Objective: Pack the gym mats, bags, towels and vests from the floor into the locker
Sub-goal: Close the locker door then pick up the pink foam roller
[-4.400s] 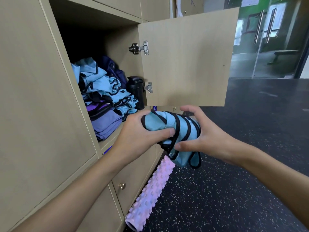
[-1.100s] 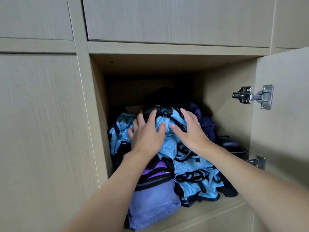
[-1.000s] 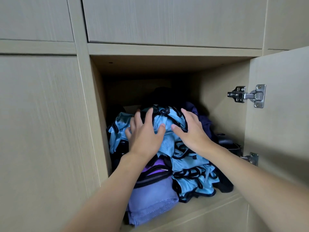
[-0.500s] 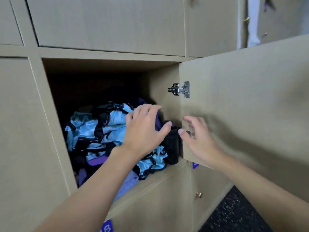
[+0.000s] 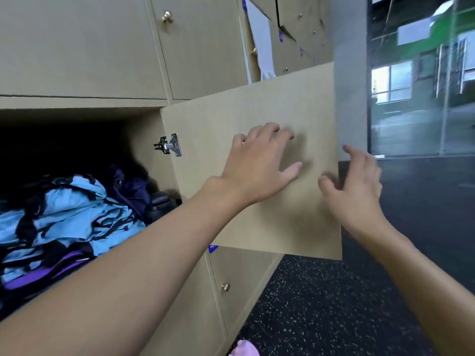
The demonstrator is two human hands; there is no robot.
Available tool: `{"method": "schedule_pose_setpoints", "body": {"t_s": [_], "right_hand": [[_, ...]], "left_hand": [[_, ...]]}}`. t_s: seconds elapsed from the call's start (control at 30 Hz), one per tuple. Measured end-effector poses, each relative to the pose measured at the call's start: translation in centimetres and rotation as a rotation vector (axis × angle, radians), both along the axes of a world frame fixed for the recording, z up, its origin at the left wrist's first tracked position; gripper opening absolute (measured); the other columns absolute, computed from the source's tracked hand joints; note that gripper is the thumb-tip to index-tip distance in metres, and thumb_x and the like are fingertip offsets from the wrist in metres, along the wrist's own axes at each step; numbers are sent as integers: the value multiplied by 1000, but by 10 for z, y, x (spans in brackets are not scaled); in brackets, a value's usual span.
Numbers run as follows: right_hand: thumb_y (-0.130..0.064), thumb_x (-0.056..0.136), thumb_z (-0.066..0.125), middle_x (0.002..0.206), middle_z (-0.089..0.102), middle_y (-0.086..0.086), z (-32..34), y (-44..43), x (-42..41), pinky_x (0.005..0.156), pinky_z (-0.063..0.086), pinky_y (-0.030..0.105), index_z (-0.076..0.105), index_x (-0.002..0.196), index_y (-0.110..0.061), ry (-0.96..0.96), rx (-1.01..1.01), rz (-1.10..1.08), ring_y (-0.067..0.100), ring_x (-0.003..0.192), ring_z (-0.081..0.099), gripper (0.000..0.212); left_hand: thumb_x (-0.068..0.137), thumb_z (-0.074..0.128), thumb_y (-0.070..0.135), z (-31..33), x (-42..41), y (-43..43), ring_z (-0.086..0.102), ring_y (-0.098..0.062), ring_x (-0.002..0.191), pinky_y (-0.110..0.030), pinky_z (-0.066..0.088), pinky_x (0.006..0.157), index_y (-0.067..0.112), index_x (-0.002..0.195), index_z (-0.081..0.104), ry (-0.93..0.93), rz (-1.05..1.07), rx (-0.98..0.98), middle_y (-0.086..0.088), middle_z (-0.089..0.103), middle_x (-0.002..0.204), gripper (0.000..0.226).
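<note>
The open locker compartment (image 5: 77, 116) holds a pile of light-blue vests with black trim (image 5: 64, 217) on top of purple fabric (image 5: 38, 274). A dark navy bag (image 5: 133, 191) and a black container (image 5: 160, 204) sit behind them at the right. The locker door (image 5: 231, 214) stands open, its inner face towards me. My left hand (image 5: 259, 165) is spread flat in front of that face and holds nothing. My right hand (image 5: 354, 186) is at the door's free edge, its thumb on the inner face and its fingers loosely curved past the edge.
Closed locker doors with brass knobs (image 5: 167, 16) surround the compartment. The tip of a pink foam roller (image 5: 244, 349) shows at the bottom on the black speckled floor (image 5: 334, 304). A glass wall (image 5: 421, 98) stands at the right.
Both hands have left the vest pile in the locker and moved right to the open door. My view has swung right.
</note>
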State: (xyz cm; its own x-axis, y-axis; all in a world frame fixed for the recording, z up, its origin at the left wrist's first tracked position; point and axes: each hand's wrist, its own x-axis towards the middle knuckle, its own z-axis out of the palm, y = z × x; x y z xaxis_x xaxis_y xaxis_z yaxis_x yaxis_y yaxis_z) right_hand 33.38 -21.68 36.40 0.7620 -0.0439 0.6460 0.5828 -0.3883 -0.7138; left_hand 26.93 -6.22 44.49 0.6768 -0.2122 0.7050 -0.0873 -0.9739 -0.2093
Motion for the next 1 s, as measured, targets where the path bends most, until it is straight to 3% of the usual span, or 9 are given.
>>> {"method": "schedule_pose_setpoints", "body": {"t_s": [0.1,0.2,0.3,0.47,0.57,0.67,0.77,0.87,1.0], "right_hand": [[-25,91,66,162,23,0,-7,-17,20,119,24,48,0,157,-34,224,129,272,19,146,27,93],[-26,89,66,152,42,-1,-20,-16,33,112,38,50,-5,153,-48,341,168,509,17,133,47,98],[-31,87,64,143,50,-4,-28,-14,36,109,42,46,3,155,-41,310,167,495,15,124,54,92],[-44,85,50,116,63,-4,-30,-8,6,97,45,38,49,139,-29,115,203,474,4,100,51,56],[-35,95,50,82,55,4,-32,-7,-25,73,45,31,60,110,-41,33,233,534,8,75,45,19],[-23,102,49,69,38,-8,-33,-3,-59,57,31,20,53,88,-49,-64,178,562,7,63,34,30],[-21,103,47,67,36,-15,-31,7,-91,56,29,15,47,74,-54,-87,148,604,4,60,31,43],[-21,106,41,77,49,-20,-32,20,-115,66,36,13,52,78,-44,-83,115,643,0,71,46,37],[-22,106,34,107,58,-10,-35,46,-143,90,48,38,63,104,-23,-107,67,695,11,105,57,29]], "left_hand": [[93,53,51,7,23,-28,40,-25,135,-43,32,104,30,145,41,30,-27,41,-1,35,151,58],[95,52,49,11,40,-44,40,-27,134,-44,34,103,37,149,36,61,-35,105,-3,26,156,58],[95,51,49,11,43,-45,34,-26,138,-44,35,104,39,149,36,64,-18,183,-3,16,162,57],[94,45,59,6,18,-33,29,-29,138,-43,39,97,46,148,37,-27,2,258,-7,6,166,56],[89,46,62,0,-13,-28,37,-31,132,-43,41,89,41,140,49,-100,11,264,-11,16,164,55],[86,48,62,-1,-46,-21,41,-32,125,-43,43,85,35,134,53,-142,20,255,-14,21,162,55],[85,45,63,5,-80,-12,45,-33,124,-44,46,86,36,136,51,-156,29,220,-15,20,162,58],[83,48,65,8,-114,1,47,-35,121,-43,46,84,35,137,50,-173,59,218,-19,22,159,62],[81,58,62,5,-162,26,41,-39,131,-45,45,88,27,133,54,-216,114,250,-23,18,160,63]]}}
